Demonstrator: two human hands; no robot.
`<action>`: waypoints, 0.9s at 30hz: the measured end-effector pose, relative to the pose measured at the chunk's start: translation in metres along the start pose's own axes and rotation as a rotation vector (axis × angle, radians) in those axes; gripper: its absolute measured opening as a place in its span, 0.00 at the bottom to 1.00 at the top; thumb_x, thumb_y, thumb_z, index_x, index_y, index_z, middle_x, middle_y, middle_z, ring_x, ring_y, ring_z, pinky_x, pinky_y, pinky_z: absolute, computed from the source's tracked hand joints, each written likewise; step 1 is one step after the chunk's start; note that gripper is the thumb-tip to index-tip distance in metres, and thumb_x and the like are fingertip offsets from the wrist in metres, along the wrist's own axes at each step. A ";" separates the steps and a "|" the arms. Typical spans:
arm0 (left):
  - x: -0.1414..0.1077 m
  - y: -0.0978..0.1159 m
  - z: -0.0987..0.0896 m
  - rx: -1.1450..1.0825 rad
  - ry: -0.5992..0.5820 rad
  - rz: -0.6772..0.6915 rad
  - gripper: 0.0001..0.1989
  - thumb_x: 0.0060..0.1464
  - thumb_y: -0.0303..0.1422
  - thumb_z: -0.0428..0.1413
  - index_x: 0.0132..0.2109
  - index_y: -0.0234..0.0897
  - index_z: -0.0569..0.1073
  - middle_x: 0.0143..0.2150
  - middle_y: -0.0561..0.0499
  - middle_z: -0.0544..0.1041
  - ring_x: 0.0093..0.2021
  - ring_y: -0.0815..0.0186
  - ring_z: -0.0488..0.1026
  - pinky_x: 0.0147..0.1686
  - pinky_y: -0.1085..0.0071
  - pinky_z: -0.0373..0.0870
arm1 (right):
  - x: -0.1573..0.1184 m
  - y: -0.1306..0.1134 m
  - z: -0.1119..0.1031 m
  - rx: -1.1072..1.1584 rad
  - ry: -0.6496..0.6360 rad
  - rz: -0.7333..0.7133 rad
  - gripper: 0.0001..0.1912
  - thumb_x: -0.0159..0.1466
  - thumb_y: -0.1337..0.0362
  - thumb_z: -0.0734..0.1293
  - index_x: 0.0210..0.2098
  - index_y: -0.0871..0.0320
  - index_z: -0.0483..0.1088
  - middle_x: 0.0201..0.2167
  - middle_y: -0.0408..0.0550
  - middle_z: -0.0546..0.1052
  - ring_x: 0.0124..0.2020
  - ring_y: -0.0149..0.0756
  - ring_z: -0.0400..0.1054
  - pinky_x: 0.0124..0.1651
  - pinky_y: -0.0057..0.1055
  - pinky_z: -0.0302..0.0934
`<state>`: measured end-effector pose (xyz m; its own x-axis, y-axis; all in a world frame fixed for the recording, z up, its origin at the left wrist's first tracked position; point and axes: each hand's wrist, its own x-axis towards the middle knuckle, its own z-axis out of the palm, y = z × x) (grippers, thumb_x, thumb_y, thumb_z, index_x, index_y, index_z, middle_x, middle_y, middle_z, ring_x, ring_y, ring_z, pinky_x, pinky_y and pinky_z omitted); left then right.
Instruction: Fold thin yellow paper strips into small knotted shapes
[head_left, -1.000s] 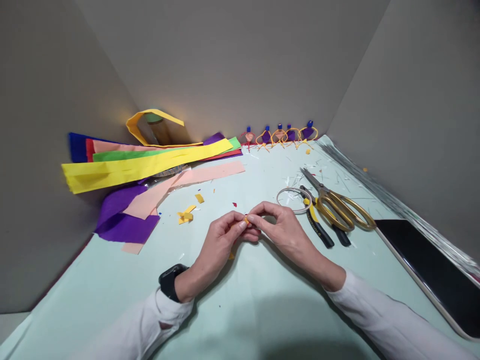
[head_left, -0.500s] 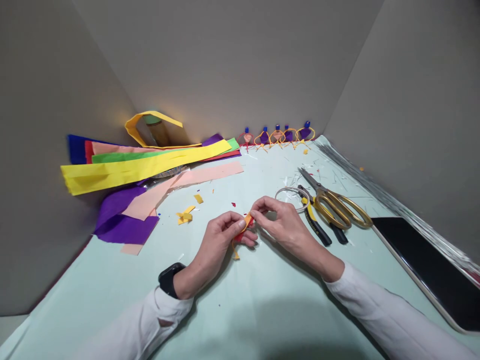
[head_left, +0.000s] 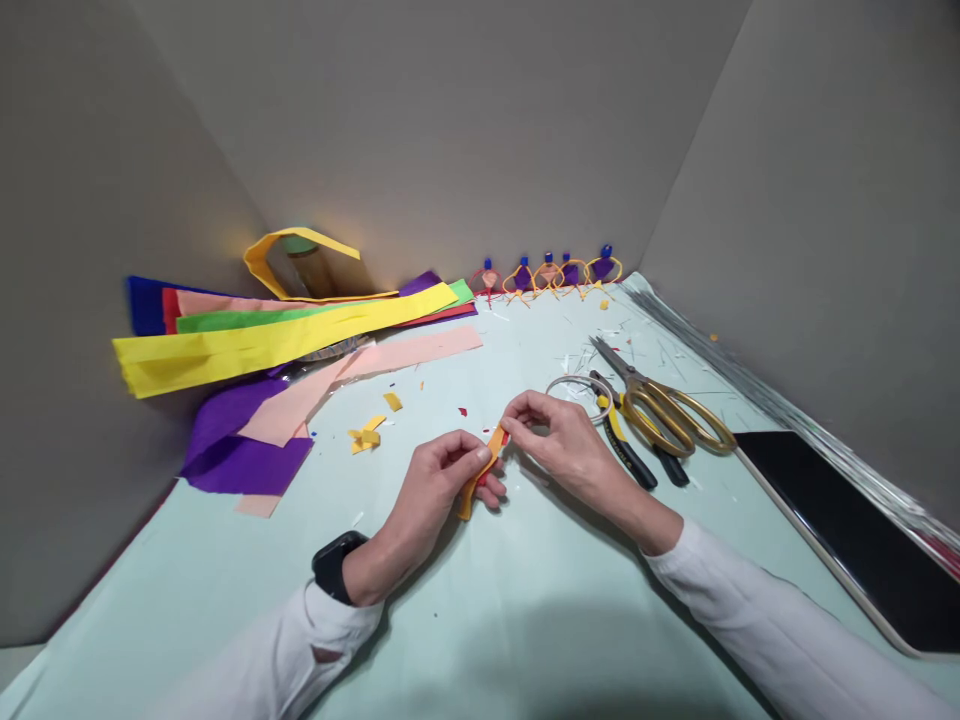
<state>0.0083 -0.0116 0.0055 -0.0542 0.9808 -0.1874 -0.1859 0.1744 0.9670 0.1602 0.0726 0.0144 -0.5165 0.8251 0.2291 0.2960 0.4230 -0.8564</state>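
Note:
A narrow orange paper strip (head_left: 492, 450) stretches between my two hands over the middle of the table, with a bit of red behind it. My left hand (head_left: 442, 480), a black watch (head_left: 337, 566) on its wrist, pinches the strip between thumb and forefinger, its other fingers curled below. The strip's lower end hangs beneath that thumb. With thumb and fingertips, my right hand (head_left: 555, 445) grips the upper end. What the red piece is, partly covered by fingers, I cannot make out. Right of my right hand lie a roll of tape or ring (head_left: 551, 385) and yellow-and-black pliers (head_left: 626, 450).
Gold-handled scissors (head_left: 652, 405) and a black-screened tablet (head_left: 847, 530) lie at right, by a bundle of thin wires (head_left: 750, 375). Coloured paper strips (head_left: 285, 340) are piled at left, near orange scraps (head_left: 366, 436). Several small wire figures (head_left: 550, 272) stand along the back wall.
The orange strip now shows more of its length and its lower end looks wider. Both hands keep their pinch, and the whole view has shifted slightly.

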 end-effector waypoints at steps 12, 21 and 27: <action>-0.001 0.003 0.003 -0.011 0.030 0.063 0.08 0.54 0.31 0.59 0.37 0.37 0.67 0.25 0.54 0.77 0.22 0.66 0.75 0.26 0.70 0.71 | -0.001 -0.001 0.003 -0.052 0.001 -0.014 0.05 0.62 0.69 0.64 0.29 0.58 0.69 0.27 0.43 0.76 0.31 0.33 0.71 0.38 0.29 0.61; 0.000 -0.001 -0.003 0.063 -0.006 0.081 0.09 0.56 0.31 0.58 0.42 0.32 0.77 0.25 0.51 0.77 0.23 0.69 0.73 0.30 0.72 0.70 | 0.001 0.001 0.003 0.046 -0.006 0.015 0.05 0.61 0.68 0.63 0.29 0.58 0.69 0.27 0.43 0.77 0.30 0.32 0.71 0.37 0.28 0.62; 0.001 0.001 0.000 0.055 0.002 0.084 0.06 0.56 0.31 0.59 0.39 0.33 0.77 0.22 0.52 0.76 0.22 0.70 0.72 0.28 0.73 0.68 | 0.000 0.002 0.005 0.096 -0.019 0.021 0.05 0.60 0.65 0.64 0.28 0.58 0.69 0.26 0.43 0.76 0.29 0.32 0.70 0.35 0.28 0.61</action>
<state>0.0078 -0.0105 0.0061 -0.0690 0.9920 -0.1058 -0.1264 0.0965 0.9873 0.1561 0.0716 0.0105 -0.5262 0.8258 0.2028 0.2289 0.3672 -0.9015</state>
